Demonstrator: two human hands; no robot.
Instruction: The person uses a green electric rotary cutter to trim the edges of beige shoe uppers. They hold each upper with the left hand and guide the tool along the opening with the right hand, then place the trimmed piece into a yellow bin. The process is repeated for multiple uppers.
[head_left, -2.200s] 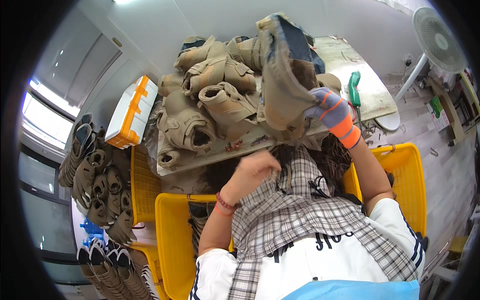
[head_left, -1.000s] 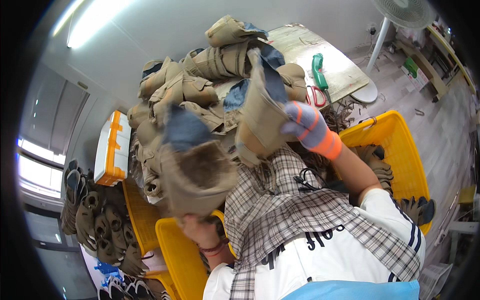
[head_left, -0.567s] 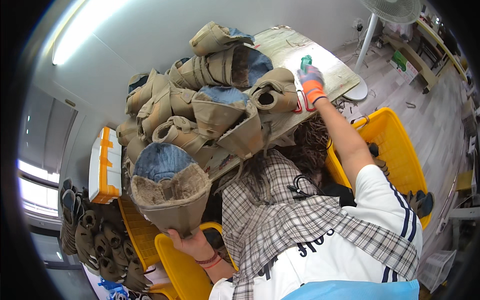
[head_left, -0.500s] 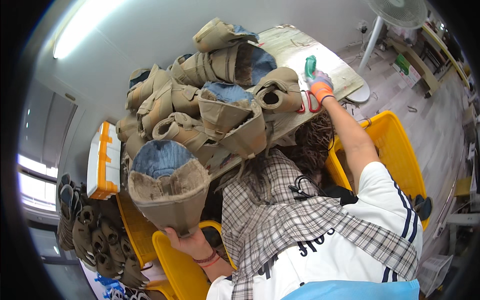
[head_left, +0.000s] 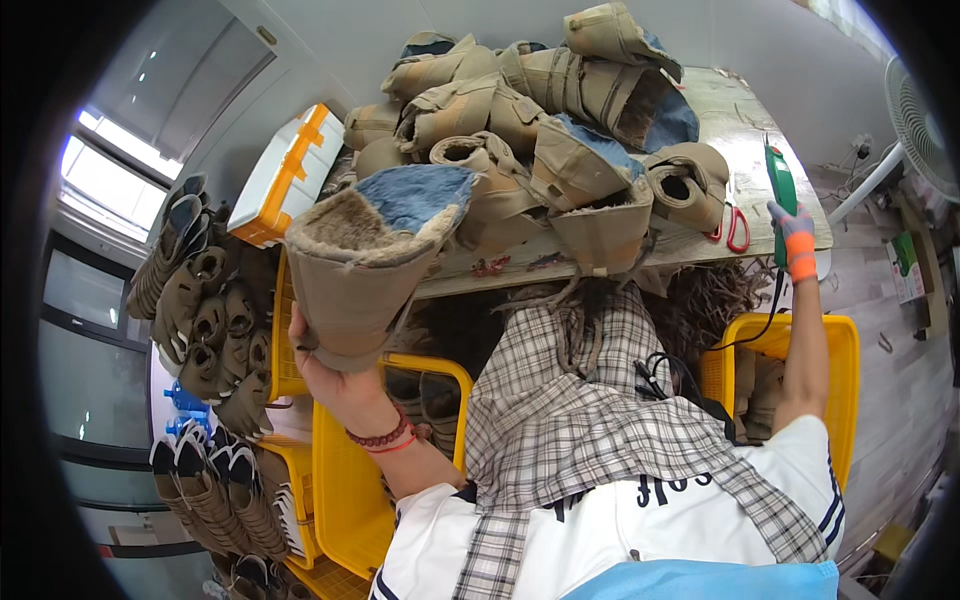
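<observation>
Left hand (head_left: 335, 375) is clamped under the sole of a tan boot upper (head_left: 365, 265), centre-left of frame, tipped so I see straight into its fleece-and-blue lining, I'd guess for inspection. Right hand (head_left: 797, 245), in a grey-and-orange glove, is far right at the table (head_left: 790, 225) edge, closed on the green handheld tool (head_left: 780, 185); its cord drops toward the right yellow crate (head_left: 840, 400). Hands are well apart. Red-handled scissors (head_left: 733, 225) lie just beside the tool (within easy reach). The pile of tan boot uppers (head_left: 540, 130) covers the upper middle of the table. Yellow crate (head_left: 345, 480) at lower centre-left holds a few uppers; the right crate's contents are mostly hidden. Orange-and-white case (head_left: 290, 175) sits upper left, more boots (head_left: 205, 330) stacked at left.
</observation>
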